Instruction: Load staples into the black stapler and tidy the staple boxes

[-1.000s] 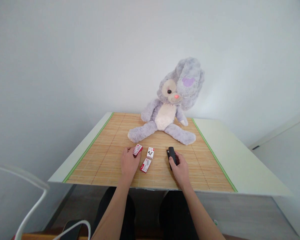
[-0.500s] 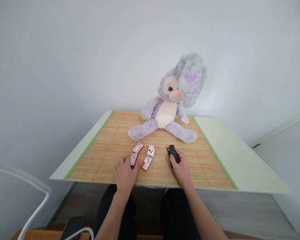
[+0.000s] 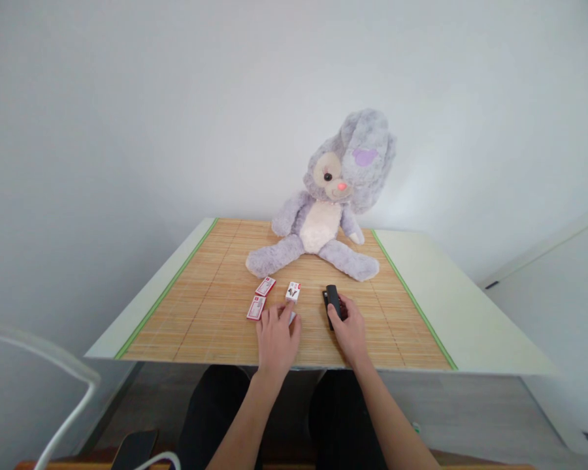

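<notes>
My right hand (image 3: 349, 328) is wrapped around a black stapler (image 3: 333, 305), which stands lengthwise on the bamboo mat. My left hand (image 3: 277, 336) lies over a small red-and-white staple box (image 3: 293, 317); its fingers and thumb are around the box, and most of it is hidden under them. Just beyond the fingertips sits a white staple box (image 3: 293, 292) with a dark picture on top. To the left of that hand are two more red-and-white staple boxes, the nearer box (image 3: 256, 307) and the farther box (image 3: 265, 286), touching or nearly so.
A grey plush rabbit (image 3: 318, 225) sits at the back of the bamboo mat (image 3: 200, 313), legs spread toward the boxes. The mat has green edges and covers a pale table (image 3: 463, 300) against a wall. A phone (image 3: 134, 450) and white cable (image 3: 73, 411) are at lower left.
My left hand has moved right, from the near left box to the near right one, leaving the left box on the mat. My right hand stays on the stapler. The view has shifted slightly.
</notes>
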Demonstrator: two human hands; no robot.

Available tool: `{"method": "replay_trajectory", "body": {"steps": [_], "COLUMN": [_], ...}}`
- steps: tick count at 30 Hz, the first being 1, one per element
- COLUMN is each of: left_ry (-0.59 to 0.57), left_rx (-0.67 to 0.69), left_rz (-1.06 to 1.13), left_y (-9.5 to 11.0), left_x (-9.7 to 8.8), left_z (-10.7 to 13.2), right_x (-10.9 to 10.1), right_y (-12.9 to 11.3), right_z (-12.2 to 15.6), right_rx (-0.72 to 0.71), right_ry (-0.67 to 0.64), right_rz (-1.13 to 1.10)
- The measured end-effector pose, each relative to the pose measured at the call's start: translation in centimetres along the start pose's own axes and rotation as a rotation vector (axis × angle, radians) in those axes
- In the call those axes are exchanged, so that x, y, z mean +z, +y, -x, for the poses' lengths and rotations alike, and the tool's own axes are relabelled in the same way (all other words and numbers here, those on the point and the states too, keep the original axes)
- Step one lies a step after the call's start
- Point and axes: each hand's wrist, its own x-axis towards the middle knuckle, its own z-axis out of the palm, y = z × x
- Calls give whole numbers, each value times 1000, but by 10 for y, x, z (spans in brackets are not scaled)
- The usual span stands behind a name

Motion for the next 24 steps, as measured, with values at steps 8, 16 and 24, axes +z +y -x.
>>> {"method": "replay_trajectory", "body": {"steps": [8,16,24], "left_ry": [17,-122,-101], "left_rx": [-22,139,209], "left_rz": [-56,11,-29], "left_y": [-3,-8,-4], "left_x": [1,-10,-18], "left_z": [-7,29,29], "right_x": [4,-3,-3], "right_y": [0,-1,-34], "right_z": [1,-9,-41], "right_rx": [6,-41,-207], "right_ry": [15,-152,-573], "right_rz": [-46,-20,6]}}
